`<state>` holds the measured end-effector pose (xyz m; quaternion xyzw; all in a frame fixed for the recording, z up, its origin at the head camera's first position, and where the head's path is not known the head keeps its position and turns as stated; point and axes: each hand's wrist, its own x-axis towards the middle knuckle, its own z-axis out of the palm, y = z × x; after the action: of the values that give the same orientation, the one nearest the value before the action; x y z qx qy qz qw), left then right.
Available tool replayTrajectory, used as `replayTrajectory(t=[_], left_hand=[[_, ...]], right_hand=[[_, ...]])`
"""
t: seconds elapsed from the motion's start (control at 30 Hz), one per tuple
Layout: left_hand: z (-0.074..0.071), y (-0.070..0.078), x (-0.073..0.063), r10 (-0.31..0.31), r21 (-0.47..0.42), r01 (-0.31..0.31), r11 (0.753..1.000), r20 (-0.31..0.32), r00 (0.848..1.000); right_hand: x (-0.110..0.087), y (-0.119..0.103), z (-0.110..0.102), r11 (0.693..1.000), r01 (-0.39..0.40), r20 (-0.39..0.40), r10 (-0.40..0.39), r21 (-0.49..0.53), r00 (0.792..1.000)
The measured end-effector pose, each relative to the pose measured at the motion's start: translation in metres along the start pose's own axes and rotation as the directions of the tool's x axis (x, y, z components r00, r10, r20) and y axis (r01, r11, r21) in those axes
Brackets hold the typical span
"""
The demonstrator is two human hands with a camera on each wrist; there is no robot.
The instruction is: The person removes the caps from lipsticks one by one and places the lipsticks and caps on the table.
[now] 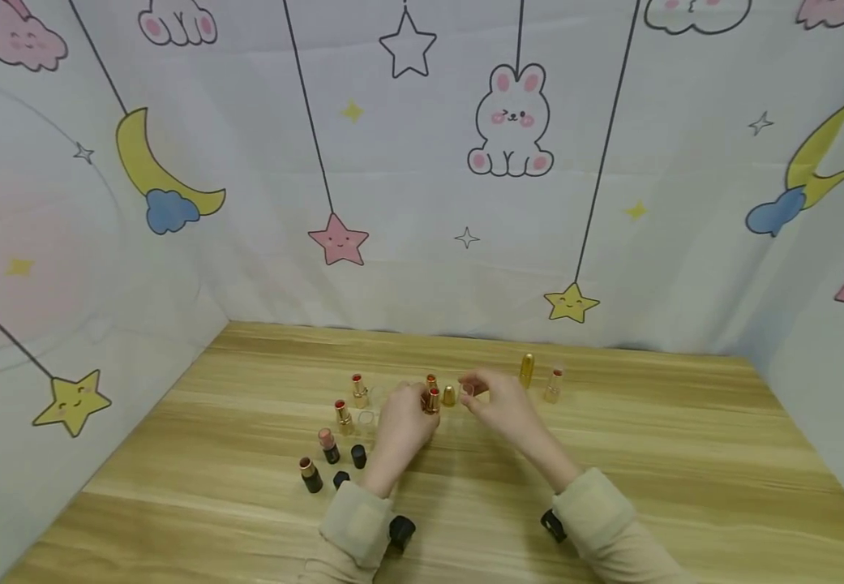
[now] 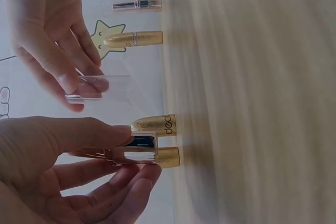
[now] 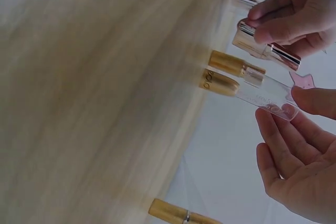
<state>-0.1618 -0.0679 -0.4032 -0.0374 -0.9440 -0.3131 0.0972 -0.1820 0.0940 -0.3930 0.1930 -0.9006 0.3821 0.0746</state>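
My left hand point(image 1: 401, 422) grips an uncapped lipstick point(image 1: 433, 401), its red tip up and its shiny gold tube between thumb and fingers. To its right, my right hand point(image 1: 500, 401) pinches a clear lipstick cap point(image 2: 115, 88) by one end between thumb and fingertips. Cap and lipstick are apart, both held over the table. Just behind the held lipstick stands another uncapped red lipstick point(image 1: 431, 380) with a gold base point(image 2: 169, 157). Its neighbour is a rounded gold cap point(image 1: 449, 396), upright on the table.
Several uncapped lipsticks point(image 1: 344, 418) stand in a slanted row on the left, with clear caps point(image 1: 366, 419) and black caps point(image 1: 359, 456) beside them. A closed gold lipstick point(image 1: 527, 370) and a clear-capped lipstick point(image 1: 554, 385) stand back right. A printed curtain point(image 1: 422, 203) borders the wooden table point(image 1: 670, 470).
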Motion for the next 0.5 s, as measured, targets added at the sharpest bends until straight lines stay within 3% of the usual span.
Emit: replayTrajectory(t=[0.2, 0.5], left_hand=[[0.0, -0.003, 0.0, 0.013, 0.018, -0.013, 1.0, 0.01, 1.0], [0.002, -0.009, -0.002, 0.032, 0.045, -0.031, 0.998, -0.016, 0.999]], right_hand=[[0.0, -0.001, 0.012, 0.999, -0.015, 0.037, 0.017, -0.041, 0.999], [0.002, -0.006, 0.022, 1.0, -0.012, 0.097, 0.014, -0.024, 0.995]])
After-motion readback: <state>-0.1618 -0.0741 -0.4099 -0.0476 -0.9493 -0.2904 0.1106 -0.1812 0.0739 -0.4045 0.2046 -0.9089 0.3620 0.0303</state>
